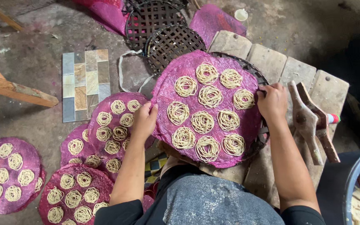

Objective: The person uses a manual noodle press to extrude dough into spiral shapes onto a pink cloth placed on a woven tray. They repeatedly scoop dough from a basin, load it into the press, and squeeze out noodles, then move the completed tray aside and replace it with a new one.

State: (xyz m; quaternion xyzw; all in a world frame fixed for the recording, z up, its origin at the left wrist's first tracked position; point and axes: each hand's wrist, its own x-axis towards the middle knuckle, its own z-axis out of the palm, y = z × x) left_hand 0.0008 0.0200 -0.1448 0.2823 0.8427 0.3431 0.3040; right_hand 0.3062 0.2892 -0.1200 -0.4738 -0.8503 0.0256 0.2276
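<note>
Held at both edges: the round purple mesh mat (207, 109) full of pale noodle nests (202, 121), resting on a dark woven tray (253, 71) upon the wooden slat tabletop (267, 58). Left hand (144, 121) pinched on the mat's left rim, thumb on top, fingers under — grip closed on the mat. Right hand (273, 100) clenched at the right rim, where mat and tray edge met; whether on the mat alone or on both, not possible to tell.

Best done by lifting both sides level and together, probably — a soft mat sags in the middle, and the nests lay close, some nearly touching. Better kept taut, without tilting, so none could slide.

Lower left on the floor: more loaded purple mats (105, 125), overlapping. Above them a patch of coloured tiles (85, 83), and empty woven trays (163, 29) further back. At right, a wooden press (309, 121) beside the tray, well near the right wrist — to be minded
</note>
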